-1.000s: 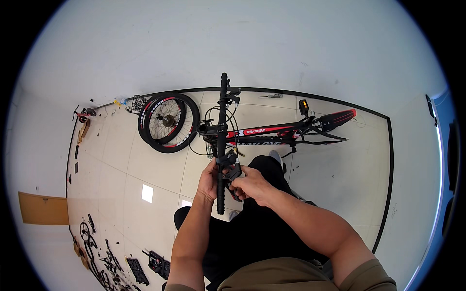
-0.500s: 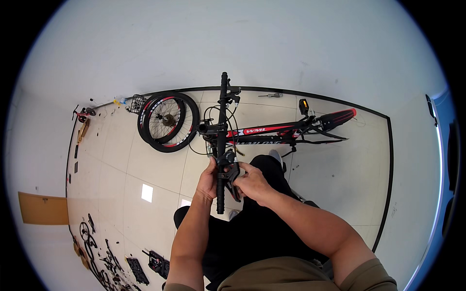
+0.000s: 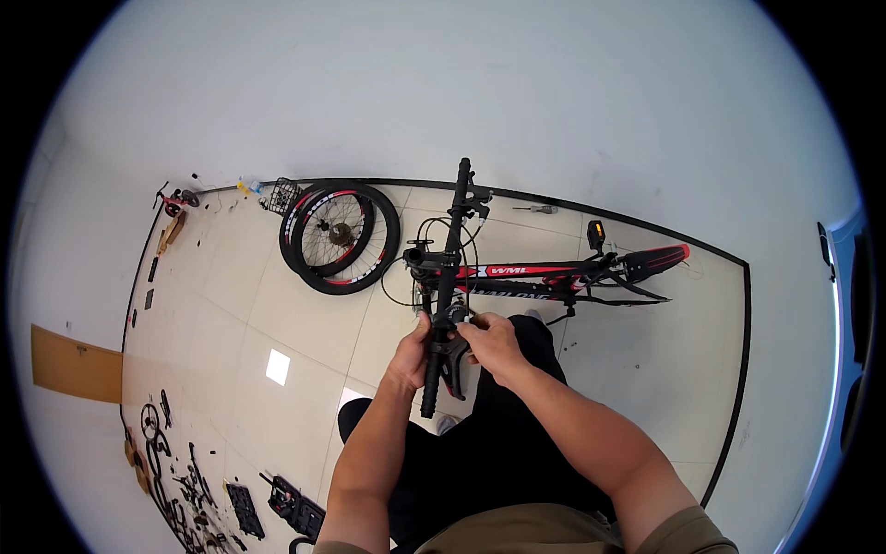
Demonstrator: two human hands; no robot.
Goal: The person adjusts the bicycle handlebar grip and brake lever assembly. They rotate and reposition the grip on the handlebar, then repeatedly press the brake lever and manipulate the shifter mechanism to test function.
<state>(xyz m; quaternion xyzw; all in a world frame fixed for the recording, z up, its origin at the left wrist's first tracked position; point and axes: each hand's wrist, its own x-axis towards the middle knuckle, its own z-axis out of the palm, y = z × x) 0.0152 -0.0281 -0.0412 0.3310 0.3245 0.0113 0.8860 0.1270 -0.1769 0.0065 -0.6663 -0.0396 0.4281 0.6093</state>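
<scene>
A black bicycle handlebar (image 3: pixel 460 185) stands crosswise above a black and red bicycle frame (image 3: pixel 526 270), with looped cables round the stem (image 3: pixel 417 260). My left hand (image 3: pixel 412 351) is closed on the handlebar's near end from the left, beside the grip (image 3: pixel 429 397). My right hand (image 3: pixel 491 343) has its fingers closed at the shifter and cable end (image 3: pixel 456 313), just above the black brake lever (image 3: pixel 452 369); exactly what the fingertips hold is hidden.
Two wheels (image 3: pixel 388 240) lie on the tiled floor left of the frame, near a wire basket (image 3: pixel 284 197). A screwdriver (image 3: pixel 540 209) lies by the far wall. Scattered parts and black cases (image 3: pixel 242 510) lie lower left; a wooden door (image 3: pixel 76 363) is at left.
The handlebar, frame and my hands sit farther right and lower in the picture. My right fingers have moved up from the lever to the cable end by the shifter.
</scene>
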